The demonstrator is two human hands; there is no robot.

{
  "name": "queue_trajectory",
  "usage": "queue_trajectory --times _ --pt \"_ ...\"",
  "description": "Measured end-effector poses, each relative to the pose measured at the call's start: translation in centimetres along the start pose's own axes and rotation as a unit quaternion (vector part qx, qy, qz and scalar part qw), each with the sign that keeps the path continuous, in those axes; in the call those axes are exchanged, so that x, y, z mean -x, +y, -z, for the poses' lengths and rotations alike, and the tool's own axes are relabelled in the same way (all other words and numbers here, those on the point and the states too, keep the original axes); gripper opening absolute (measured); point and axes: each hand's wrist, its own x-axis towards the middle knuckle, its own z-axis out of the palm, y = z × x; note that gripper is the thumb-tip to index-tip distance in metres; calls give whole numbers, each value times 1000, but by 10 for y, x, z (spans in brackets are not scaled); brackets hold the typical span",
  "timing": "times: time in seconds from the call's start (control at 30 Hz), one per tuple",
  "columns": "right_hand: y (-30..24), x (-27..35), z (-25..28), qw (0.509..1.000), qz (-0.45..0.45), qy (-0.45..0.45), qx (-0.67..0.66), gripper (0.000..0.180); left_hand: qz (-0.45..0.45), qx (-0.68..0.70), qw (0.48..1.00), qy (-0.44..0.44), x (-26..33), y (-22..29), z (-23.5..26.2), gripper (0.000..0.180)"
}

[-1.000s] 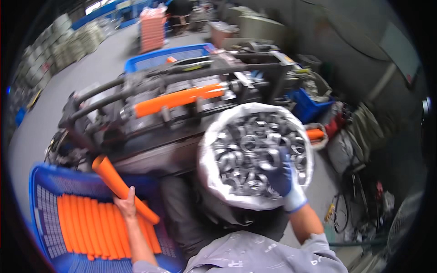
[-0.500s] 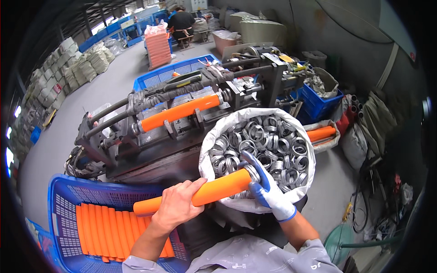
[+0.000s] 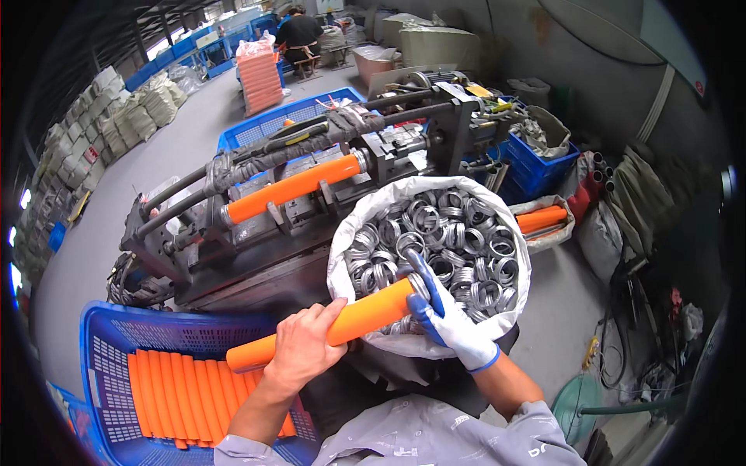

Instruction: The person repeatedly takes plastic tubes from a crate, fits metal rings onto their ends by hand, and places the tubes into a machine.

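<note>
Clamping the bare left hand (image 3: 305,343) around an orange tube (image 3: 369,314), slanted from 8 to 2 o'clock. Pressing the gloved right hand (image 3: 448,317) against a metal ring (image 3: 419,284) at the 2 o'clock end, with thumb and fingers spread apart. Having, from the tube, a white sack (image 3: 339,260) of loose rings (image 3: 472,240) at 2 o'clock, a blue basket (image 3: 171,330) of similar tubes (image 3: 186,396) at 8, and a dark machine (image 3: 256,262) at 11.

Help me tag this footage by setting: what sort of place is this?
Likely a factory workshop: a black-framed machine holds an orange tube, a white sack is full of metal rings, and a blue basket holds more orange tubes.
</note>
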Motion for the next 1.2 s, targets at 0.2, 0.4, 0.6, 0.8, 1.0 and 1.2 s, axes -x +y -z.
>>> queue_trajectory --times 0.2,0.4,0.6,0.8,1.0,1.2 --pt "-5 -24 77 815 44 175 551 63 54 182 981 44 17 -16 29 57" --pt "25 -34 134 650 -85 120 745 41 93 592 753 274 21 -10 33 57" --pt "7 -12 102 961 -87 174 197 30 128 780 506 344 30 -26 3 48" --pt "9 13 32 935 -33 108 -335 37 213 833 445 253 30 -15 -52 42" --pt "16 10 22 974 1 63 -217 60 227 788 494 289 32 -3 -57 40" --pt "2 10 17 966 -34 52 -252 58 201 774 510 318 33 -3 -59 38"
